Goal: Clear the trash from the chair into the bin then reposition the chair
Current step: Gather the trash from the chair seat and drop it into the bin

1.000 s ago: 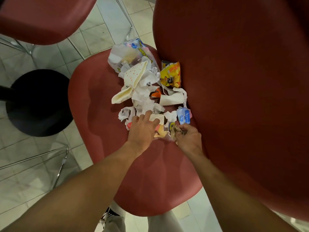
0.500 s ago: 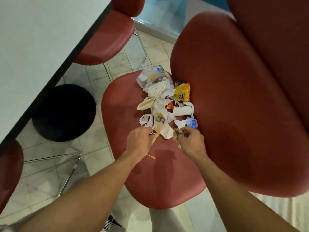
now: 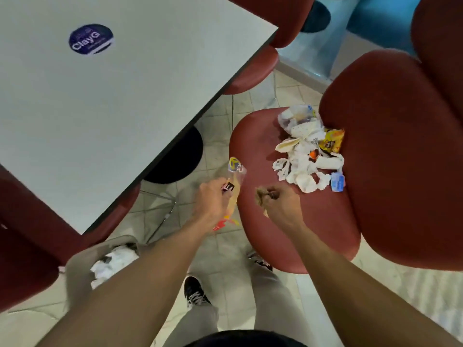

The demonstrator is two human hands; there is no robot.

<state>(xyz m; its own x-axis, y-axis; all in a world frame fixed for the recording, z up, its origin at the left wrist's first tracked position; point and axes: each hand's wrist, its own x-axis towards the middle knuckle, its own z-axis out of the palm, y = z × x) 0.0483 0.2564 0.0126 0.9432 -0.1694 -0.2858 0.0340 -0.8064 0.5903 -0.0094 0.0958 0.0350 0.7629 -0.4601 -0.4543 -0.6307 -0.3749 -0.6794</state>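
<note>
A grey table [image 3: 120, 101] fills the upper left, with a round dark-blue sticker [image 3: 91, 39] near its far left edge. Its black round base [image 3: 180, 156] stands on the tiled floor [image 3: 220, 249] under the near right edge. A second red chair [image 3: 253, 68] is tucked at the table's far right corner.

Bare forearms, seemingly grey trousers [image 3: 270, 304], black sneakers [image 3: 196, 293].

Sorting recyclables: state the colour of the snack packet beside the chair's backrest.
Yellow-orange crinkled snack packet, with dark print, seen in the head view.
</note>
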